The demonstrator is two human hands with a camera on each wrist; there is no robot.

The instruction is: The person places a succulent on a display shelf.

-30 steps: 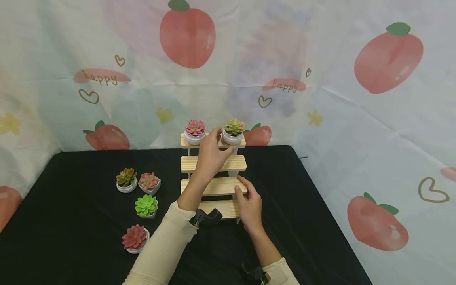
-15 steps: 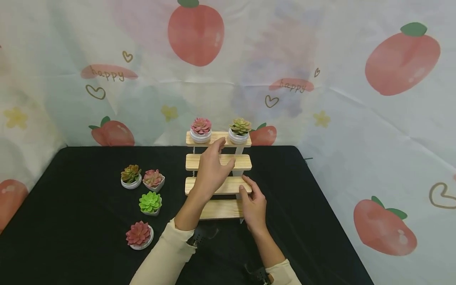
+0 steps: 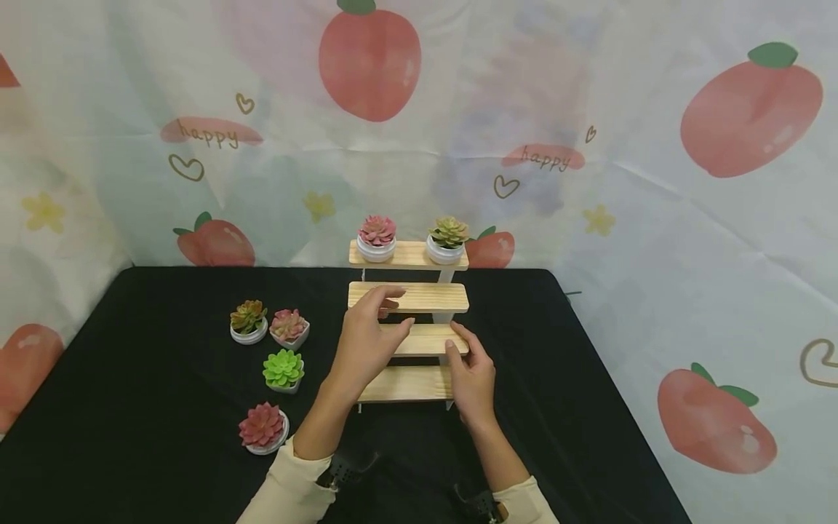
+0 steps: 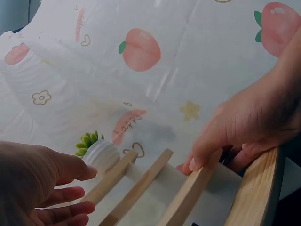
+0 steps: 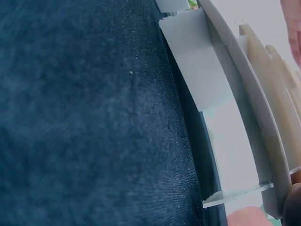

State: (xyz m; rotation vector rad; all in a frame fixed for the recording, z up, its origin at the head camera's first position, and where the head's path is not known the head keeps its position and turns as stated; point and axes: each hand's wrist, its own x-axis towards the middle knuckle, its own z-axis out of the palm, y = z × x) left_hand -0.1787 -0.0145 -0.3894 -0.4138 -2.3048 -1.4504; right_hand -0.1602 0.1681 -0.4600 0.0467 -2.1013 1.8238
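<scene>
A four-tier wooden plant stand (image 3: 419, 297) with pale boards and white side supports stands at the back of the table. On its top board sit a pink succulent (image 3: 376, 234) at the left and a yellow-green succulent (image 3: 448, 236) at the right, both in round white pots. My left hand (image 3: 368, 338) is in front of the middle boards, thumb and fingers spread apart and nothing between them. My right hand (image 3: 473, 375) grips the right end of the second board from the bottom; in the left wrist view its thumb (image 4: 200, 153) presses against that board.
Left of the stand, on the black tablecloth (image 3: 164, 407), are several potted succulents: an orange-green one (image 3: 247, 320), a light pink one (image 3: 289, 327), a bright green one (image 3: 284, 371) and a dark red one (image 3: 263, 427). A fruit-print curtain (image 3: 458, 87) hangs behind.
My left hand has let go of the yellow-green succulent's pot on the top board and moved down and toward me. My right hand keeps its hold on the stand. The head view has shifted slightly.
</scene>
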